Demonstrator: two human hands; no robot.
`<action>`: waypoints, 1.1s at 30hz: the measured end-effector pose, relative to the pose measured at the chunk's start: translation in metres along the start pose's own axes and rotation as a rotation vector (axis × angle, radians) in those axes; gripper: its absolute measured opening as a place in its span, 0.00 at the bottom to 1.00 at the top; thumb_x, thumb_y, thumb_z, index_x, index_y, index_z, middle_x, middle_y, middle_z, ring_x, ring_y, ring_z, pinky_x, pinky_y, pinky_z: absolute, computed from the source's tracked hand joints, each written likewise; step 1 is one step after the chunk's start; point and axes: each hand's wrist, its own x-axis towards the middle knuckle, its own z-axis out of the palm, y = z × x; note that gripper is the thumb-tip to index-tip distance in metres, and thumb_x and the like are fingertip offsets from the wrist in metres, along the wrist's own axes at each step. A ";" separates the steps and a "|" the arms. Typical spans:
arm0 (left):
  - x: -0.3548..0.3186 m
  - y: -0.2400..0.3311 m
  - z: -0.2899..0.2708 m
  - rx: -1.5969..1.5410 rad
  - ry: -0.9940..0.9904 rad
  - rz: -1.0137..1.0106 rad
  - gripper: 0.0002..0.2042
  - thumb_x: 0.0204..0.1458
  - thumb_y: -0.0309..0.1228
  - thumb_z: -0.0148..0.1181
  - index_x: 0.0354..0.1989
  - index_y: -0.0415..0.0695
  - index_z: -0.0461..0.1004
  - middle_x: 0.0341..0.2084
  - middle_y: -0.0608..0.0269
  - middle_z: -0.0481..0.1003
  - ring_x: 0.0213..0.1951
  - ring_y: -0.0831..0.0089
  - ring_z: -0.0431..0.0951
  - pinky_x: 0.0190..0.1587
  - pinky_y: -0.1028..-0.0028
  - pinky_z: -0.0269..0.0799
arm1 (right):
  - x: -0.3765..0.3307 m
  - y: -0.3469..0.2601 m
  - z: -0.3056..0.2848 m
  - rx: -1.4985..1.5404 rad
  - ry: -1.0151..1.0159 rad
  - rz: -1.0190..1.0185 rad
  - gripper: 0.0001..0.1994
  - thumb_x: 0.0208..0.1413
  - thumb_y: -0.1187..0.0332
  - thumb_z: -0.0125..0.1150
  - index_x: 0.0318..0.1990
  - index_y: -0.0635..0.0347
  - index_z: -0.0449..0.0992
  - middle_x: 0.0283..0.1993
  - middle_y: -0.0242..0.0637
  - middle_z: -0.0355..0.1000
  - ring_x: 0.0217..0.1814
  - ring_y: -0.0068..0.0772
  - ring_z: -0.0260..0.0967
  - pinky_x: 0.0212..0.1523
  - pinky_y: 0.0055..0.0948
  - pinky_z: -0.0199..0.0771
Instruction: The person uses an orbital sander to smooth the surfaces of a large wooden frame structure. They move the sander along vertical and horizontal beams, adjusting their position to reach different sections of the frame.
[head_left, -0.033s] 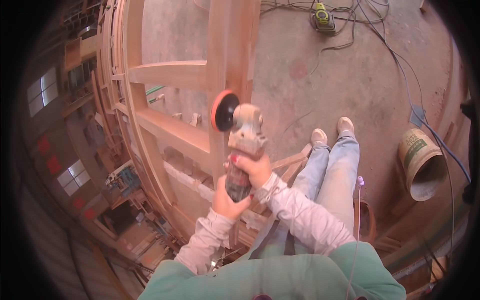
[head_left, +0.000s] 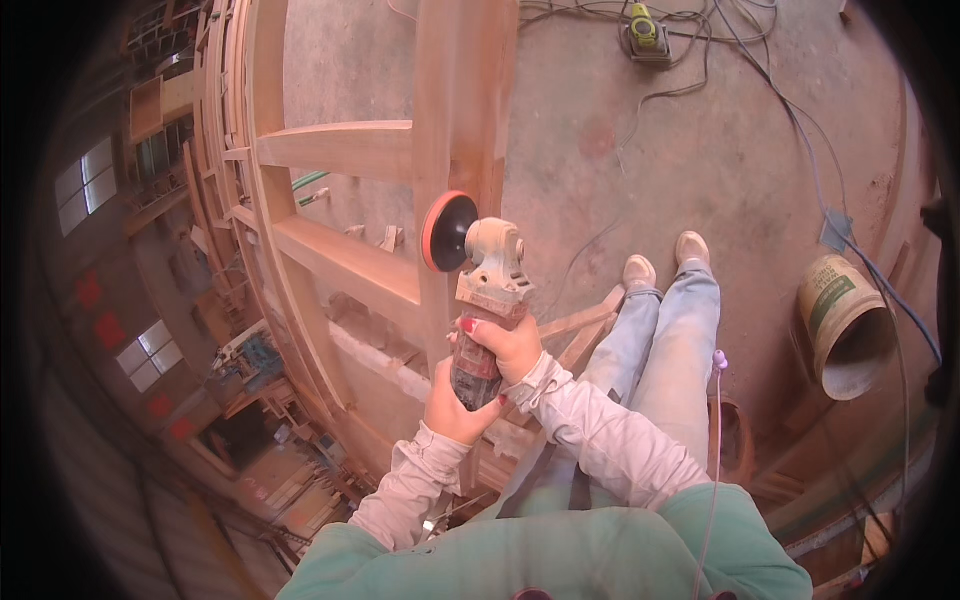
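Observation:
An angle grinder (head_left: 493, 295), dusty and fitted with a round sanding disc (head_left: 449, 231) with a red-orange edge and black backing, is held in both my hands. My left hand (head_left: 455, 408) wraps the rear of its dark body; my right hand (head_left: 510, 350) grips higher, just behind the dust-covered head. The disc stands on edge against the near upright of a wooden frame (head_left: 452, 110); whether it touches the wood I cannot tell. Crosspieces join that upright to another one on the left.
A yellow-green power sander (head_left: 646, 38) lies on the floor among dark cables (head_left: 675, 92). To the right, a dusty bucket (head_left: 835, 325) rests on its side beside a blue hose (head_left: 890, 290). Wood pieces (head_left: 580, 325) are near my legs. More stacked timber stands at left.
The grinder and both hands have shifted slightly down, toward me, with the disc lower along the upright. My grip is the same.

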 end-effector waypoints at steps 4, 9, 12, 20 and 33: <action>0.014 0.007 -0.006 -0.048 0.025 -0.064 0.33 0.38 0.33 0.71 0.53 0.38 0.62 0.40 0.52 0.74 0.42 0.64 0.77 0.47 0.68 0.70 | 0.011 -0.010 0.008 0.062 -0.026 -0.004 0.22 0.47 0.72 0.62 0.51 0.65 0.67 0.36 0.40 0.72 0.36 0.35 0.75 0.39 0.34 0.78; 0.033 0.028 -0.008 -0.051 0.012 -0.033 0.32 0.38 0.32 0.71 0.53 0.38 0.62 0.40 0.52 0.75 0.42 0.65 0.77 0.46 0.69 0.71 | 0.025 -0.031 0.008 0.042 -0.006 0.053 0.18 0.49 0.72 0.60 0.49 0.66 0.69 0.36 0.39 0.73 0.35 0.35 0.75 0.38 0.34 0.78; -0.002 0.004 -0.001 -0.029 0.031 -0.009 0.33 0.38 0.33 0.71 0.54 0.39 0.61 0.42 0.52 0.74 0.44 0.65 0.76 0.48 0.68 0.70 | 0.001 0.003 0.000 -0.054 -0.030 -0.013 0.22 0.48 0.74 0.61 0.53 0.64 0.66 0.40 0.39 0.71 0.38 0.34 0.74 0.40 0.34 0.78; 0.040 0.027 -0.005 -0.138 0.055 -0.045 0.31 0.38 0.33 0.71 0.51 0.38 0.63 0.40 0.53 0.74 0.42 0.66 0.76 0.46 0.68 0.70 | 0.034 -0.043 0.012 -0.055 -0.030 -0.025 0.18 0.48 0.72 0.61 0.48 0.65 0.69 0.36 0.38 0.72 0.36 0.32 0.74 0.38 0.32 0.77; 0.039 0.047 -0.010 0.019 0.059 -0.030 0.31 0.37 0.33 0.71 0.51 0.38 0.63 0.38 0.53 0.75 0.39 0.64 0.77 0.44 0.68 0.72 | 0.033 -0.044 0.012 0.001 -0.053 -0.009 0.16 0.50 0.73 0.60 0.47 0.67 0.70 0.36 0.39 0.73 0.36 0.34 0.75 0.39 0.33 0.78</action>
